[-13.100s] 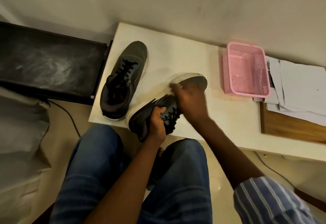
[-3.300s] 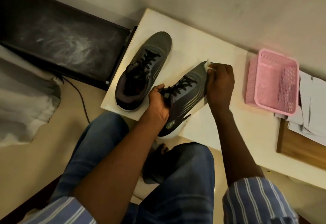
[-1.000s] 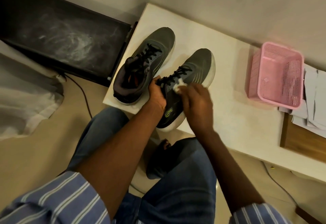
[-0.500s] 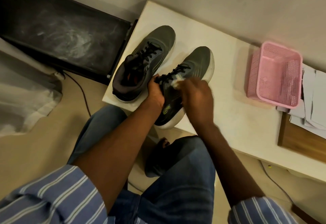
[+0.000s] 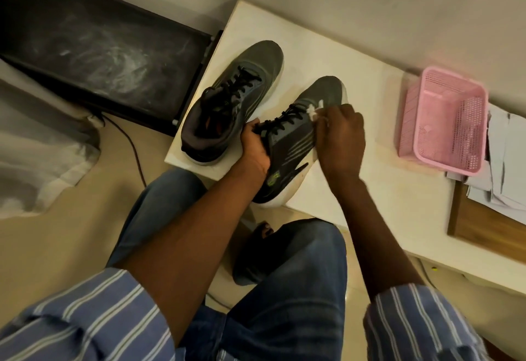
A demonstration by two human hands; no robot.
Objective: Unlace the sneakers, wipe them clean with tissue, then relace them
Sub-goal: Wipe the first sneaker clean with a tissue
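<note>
White tabletop (image 5: 355, 190): left hand (image 5: 256, 147) grips laced grey mesh sneaker (image 5: 296, 144); right hand (image 5: 341, 135) pinches white tissue wad (image 5: 312, 110). We advise short, firm strokes beside black laces (image 5: 287, 120).

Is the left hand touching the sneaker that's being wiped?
Touching. The head view shows the left hand gripping the near sneaker at its collar, fingers curled over the edge beside the laces.

two sneakers (image 5: 236, 101) (image 5: 299, 138), one tissue (image 5: 312, 110), one pink basket (image 5: 444, 121), two hands (image 5: 254, 145) (image 5: 341, 135)
</note>
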